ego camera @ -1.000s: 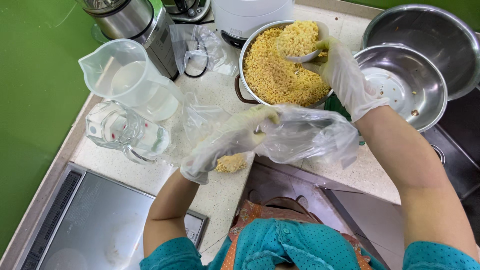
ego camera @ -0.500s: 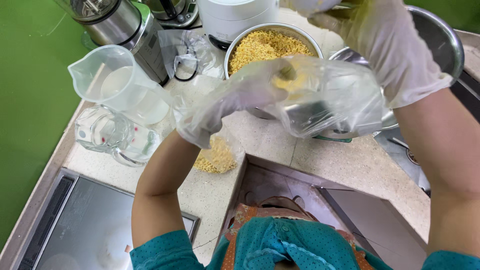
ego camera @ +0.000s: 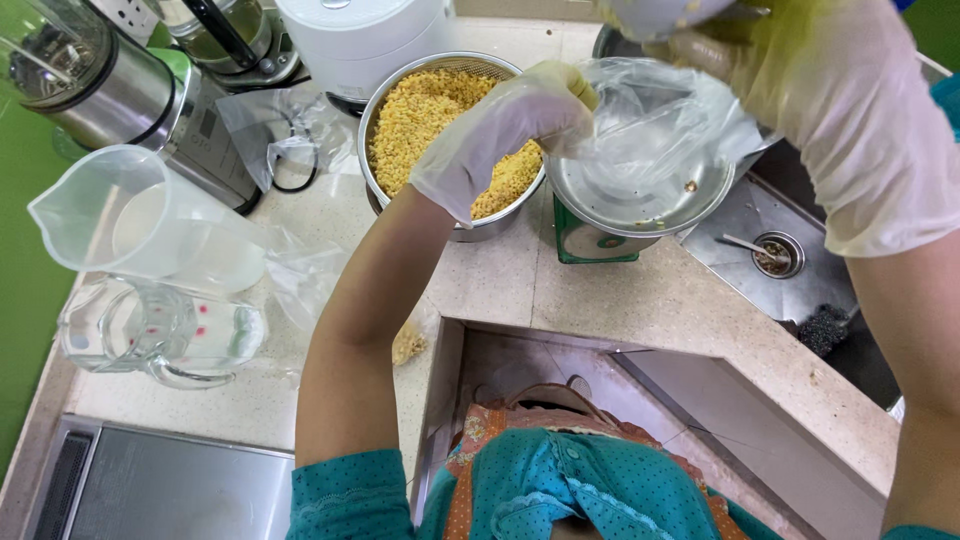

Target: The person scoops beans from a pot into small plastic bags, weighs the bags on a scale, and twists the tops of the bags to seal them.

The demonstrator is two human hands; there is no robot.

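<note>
While both gloved hands pinch it, left hand (ego camera: 505, 125) and right hand (ego camera: 850, 110), the clear bag (ego camera: 665, 130) stretches sideways, mouth upward.

The clear plastic bag (ego camera: 665, 130) I hold hangs open and crumpled above a shallow steel bowl (ego camera: 640, 205), at three o'clock from the pot of yellow grain (ego camera: 440, 120).

A clear plastic measuring jug (ego camera: 150, 225) and a glass pitcher (ego camera: 160, 335) stand on the beige countertop (ego camera: 620, 290) near a steel blender (ego camera: 95, 85), a white rice cooker (ego camera: 365, 40) behind.
</note>
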